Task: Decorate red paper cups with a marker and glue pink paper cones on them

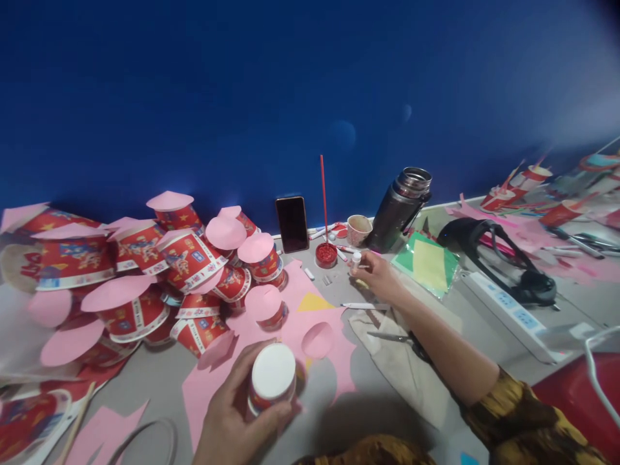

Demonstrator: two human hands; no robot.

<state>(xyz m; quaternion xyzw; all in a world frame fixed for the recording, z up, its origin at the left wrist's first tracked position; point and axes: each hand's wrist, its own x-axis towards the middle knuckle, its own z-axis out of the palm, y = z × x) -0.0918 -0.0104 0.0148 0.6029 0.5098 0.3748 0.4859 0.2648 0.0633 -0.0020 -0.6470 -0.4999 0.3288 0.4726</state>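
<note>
My left hand (247, 400) is wrapped round a red paper cup (272, 374) turned upside down, its white base facing up. Farther off, the fingers of my right hand (372, 274) are closed on a small white bottle (356, 259), standing near the table's back; its lower part is partly hidden. Between the hands lie cut pink paper sheets (290, 329) and a curled pink paper disc (318, 340). To the left is a heap of red paper cups topped with pink paper cones (194, 255). Scissors (390, 336) lie on a pale cloth (411, 374) below my right forearm.
A phone (292, 225) leans on the blue wall. Beside it are a red dish with an upright stick (326, 255), a paper cup (359, 229) and a steel flask (400, 210). Right are green and yellow sheets (429, 263), a black headset-like object (494, 255) and a power strip (506, 313).
</note>
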